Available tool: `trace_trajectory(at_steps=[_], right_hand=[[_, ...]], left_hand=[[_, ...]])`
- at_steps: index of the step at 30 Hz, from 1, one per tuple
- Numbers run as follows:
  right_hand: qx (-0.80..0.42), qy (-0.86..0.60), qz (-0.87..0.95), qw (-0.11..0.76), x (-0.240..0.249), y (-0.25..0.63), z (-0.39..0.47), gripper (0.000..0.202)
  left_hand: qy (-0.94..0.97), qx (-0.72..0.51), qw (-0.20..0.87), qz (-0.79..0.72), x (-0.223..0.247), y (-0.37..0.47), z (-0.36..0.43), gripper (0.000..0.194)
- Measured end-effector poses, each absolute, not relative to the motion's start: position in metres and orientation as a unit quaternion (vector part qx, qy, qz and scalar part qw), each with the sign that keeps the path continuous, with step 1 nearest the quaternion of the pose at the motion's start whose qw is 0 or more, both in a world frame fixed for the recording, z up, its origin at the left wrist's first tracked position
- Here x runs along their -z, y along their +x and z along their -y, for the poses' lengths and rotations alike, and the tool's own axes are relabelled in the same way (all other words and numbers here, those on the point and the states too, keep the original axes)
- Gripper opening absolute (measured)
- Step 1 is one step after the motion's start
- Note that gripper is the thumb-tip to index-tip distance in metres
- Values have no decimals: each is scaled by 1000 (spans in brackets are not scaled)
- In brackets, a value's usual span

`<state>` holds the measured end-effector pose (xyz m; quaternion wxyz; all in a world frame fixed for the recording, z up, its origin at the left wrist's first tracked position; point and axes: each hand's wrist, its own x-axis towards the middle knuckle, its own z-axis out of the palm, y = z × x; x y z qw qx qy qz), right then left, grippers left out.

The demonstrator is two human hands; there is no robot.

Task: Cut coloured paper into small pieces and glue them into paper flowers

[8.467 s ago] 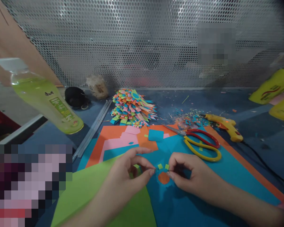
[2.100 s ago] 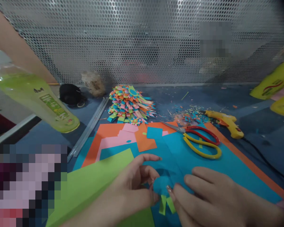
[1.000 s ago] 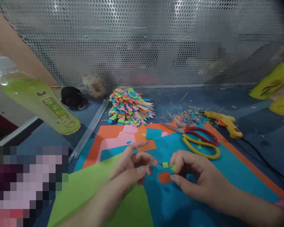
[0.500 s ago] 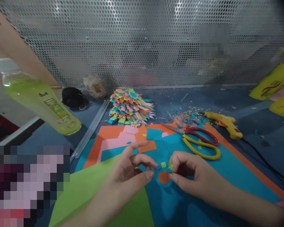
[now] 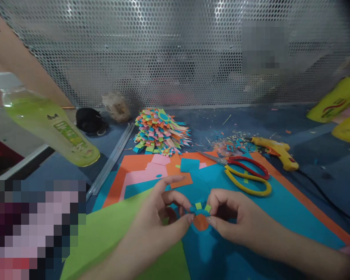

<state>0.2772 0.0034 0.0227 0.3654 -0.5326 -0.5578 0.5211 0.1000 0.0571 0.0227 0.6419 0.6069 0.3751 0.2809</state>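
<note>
A small paper flower (image 5: 201, 222) with an orange round centre, a blue rim and green tabs along its top is held between both hands, above blue paper (image 5: 236, 241). My left hand (image 5: 166, 214) pinches its left edge between thumb and a finger, the index finger raised. On its right edge, my right hand (image 5: 233, 214) pinches it with thumb and curled forefinger. Red-and-yellow-handled scissors (image 5: 247, 184) lie behind my right hand. Cut squares of blue paper (image 5: 190, 165) and orange paper (image 5: 184, 181) lie beyond my left fingers.
Green paper (image 5: 105, 233) lies under my left arm. A colourful paper-strip figure (image 5: 160, 134) stands behind. A yellow glue gun (image 5: 275, 151) with a black cable rests at right near paper scraps (image 5: 233, 144). A bottle of green drink (image 5: 52, 124), glue sticks (image 5: 113, 159) and yellow packages (image 5: 335, 101) are around.
My left thumb has moved right and up onto the flower's edge. The flower's orange centre has turned more towards me and shifted slightly.
</note>
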Motion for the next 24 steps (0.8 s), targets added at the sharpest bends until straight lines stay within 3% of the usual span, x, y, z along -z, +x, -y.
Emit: trace_trajectory(at_steps=[10, 13, 18, 24], right_hand=[[-507, -532, 560, 383, -25, 276, -6, 8], [-475, -558, 514, 446, -27, 286, -12, 14], [-418, -541, 384, 621, -24, 306, -26, 22], [-456, -507, 339, 648, -24, 308, -31, 27]], left_hand=[[606, -300, 634, -375, -23, 100, -58, 44], [584, -367, 625, -365, -25, 98, -62, 33], [560, -450, 581, -383, -28, 91, -75, 24], [567, -522, 501, -394, -35, 84, -88, 28]])
